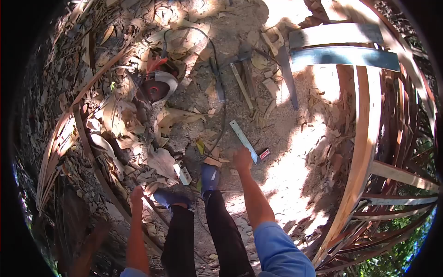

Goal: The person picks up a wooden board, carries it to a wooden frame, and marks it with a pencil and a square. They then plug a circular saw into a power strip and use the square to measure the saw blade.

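My right hand (242, 158) is low over the ground with its fingers curled in. It overlaps the left edge of a flat metal ruler (243, 139) that has a hole at its far end; what the fingers hold is hidden. Just right of the ruler lies a small red and white box (264, 154). My left hand (137, 195) is beside my left shoe, fingers drawn together, near a long thin strip of wood (158, 212). Whatever it holds is too small to make out. Between the hands, a white power strip (184, 175) lies by my feet.
A circular saw (159, 87) rests in dry leaves at the upper left, its black cord (224, 111) running toward my feet. A hammer (240, 58), a chisel (217, 81) and a handsaw (287, 81) lie ahead. A wooden frame (367, 120) stands along the right.
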